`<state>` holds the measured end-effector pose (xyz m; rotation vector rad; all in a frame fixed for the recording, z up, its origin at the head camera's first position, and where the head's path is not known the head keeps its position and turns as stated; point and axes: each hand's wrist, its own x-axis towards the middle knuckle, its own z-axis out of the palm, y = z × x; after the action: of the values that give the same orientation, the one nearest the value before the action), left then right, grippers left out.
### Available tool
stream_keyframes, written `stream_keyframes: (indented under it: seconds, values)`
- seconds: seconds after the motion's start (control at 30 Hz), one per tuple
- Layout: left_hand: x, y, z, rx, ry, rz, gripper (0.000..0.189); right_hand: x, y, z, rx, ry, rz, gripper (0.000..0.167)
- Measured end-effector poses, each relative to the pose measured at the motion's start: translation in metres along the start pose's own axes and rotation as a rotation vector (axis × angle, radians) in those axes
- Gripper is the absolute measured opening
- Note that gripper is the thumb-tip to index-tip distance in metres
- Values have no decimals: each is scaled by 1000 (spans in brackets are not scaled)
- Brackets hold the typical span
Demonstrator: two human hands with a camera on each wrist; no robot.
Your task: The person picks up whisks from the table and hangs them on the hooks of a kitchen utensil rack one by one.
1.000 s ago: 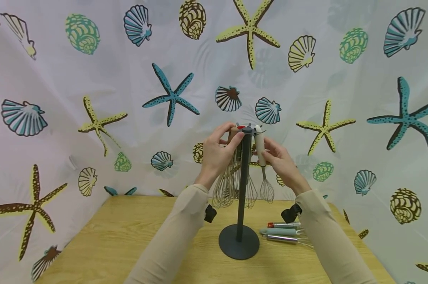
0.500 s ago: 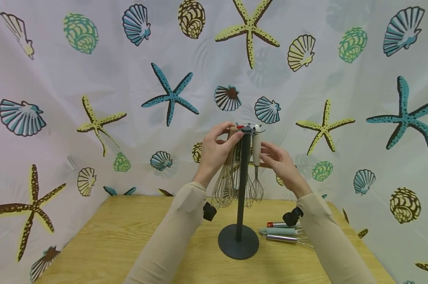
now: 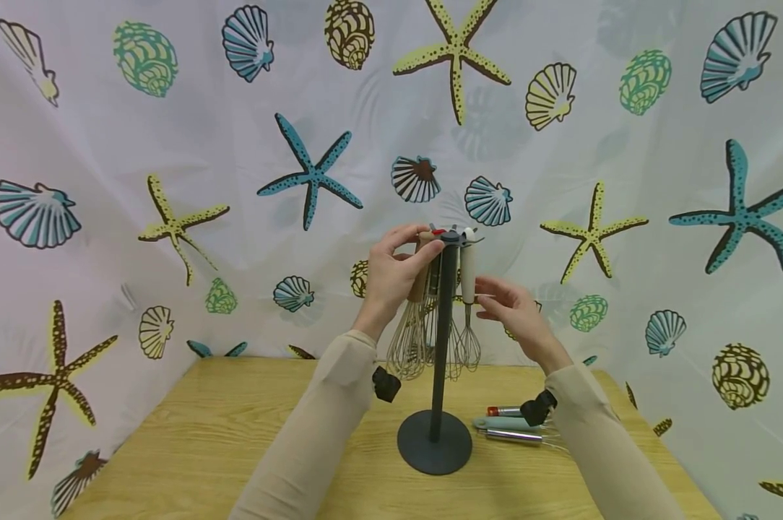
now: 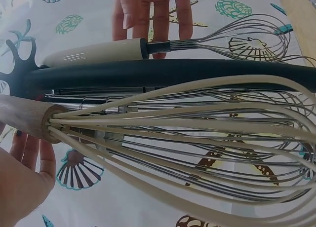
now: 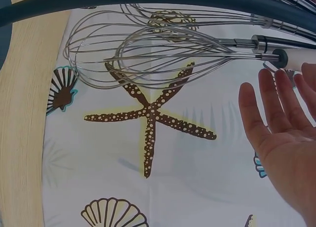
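A dark whisk stand (image 3: pixel 440 361) rises from a round base, its hooked top hung with several whisks. My left hand (image 3: pixel 391 278) holds the stand's top with thumb and index finger, close around the upper end of a wooden-handled whisk (image 4: pixel 29 116). On the right side hangs a whisk with a cream handle (image 3: pixel 467 274), upright, its wire loops down. Beside that handle my right hand (image 3: pixel 516 314) has its fingers extended and palm toward the stand; the right wrist view shows the fingertips just below the handle's lower end. Other hanging whisks (image 5: pixel 148 49) overlap behind the pole.
Right of the stand's base lie a red-ended whisk (image 3: pixel 503 411), a mint-handled whisk (image 3: pixel 508 424) and a steel-handled whisk (image 3: pixel 515 436), side by side on the wooden table (image 3: pixel 222 433). A sea-patterned curtain (image 3: pixel 222 159) encloses the back and sides.
The cream-handled whisk has swung left to hang straight beside the pole. My right hand has let go of it and drawn slightly down. The left hand keeps its hold.
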<state>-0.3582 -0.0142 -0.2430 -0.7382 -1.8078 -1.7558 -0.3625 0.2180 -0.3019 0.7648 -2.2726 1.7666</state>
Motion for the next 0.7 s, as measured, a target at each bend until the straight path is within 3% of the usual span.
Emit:
stream_keyframes:
  seconds: [0.27,0.6,0.7]
  values:
    - [1,0,-2,-97,-36,2,33,-3,6,1,4,15,-4,45]
    - [-6,27,-1,-90,-9,-24,32,-6,13,-1,4,11,-5,44]
    - [-6,26,1,-75,10,-29,33,-7,15,0,8,5,-5,43]
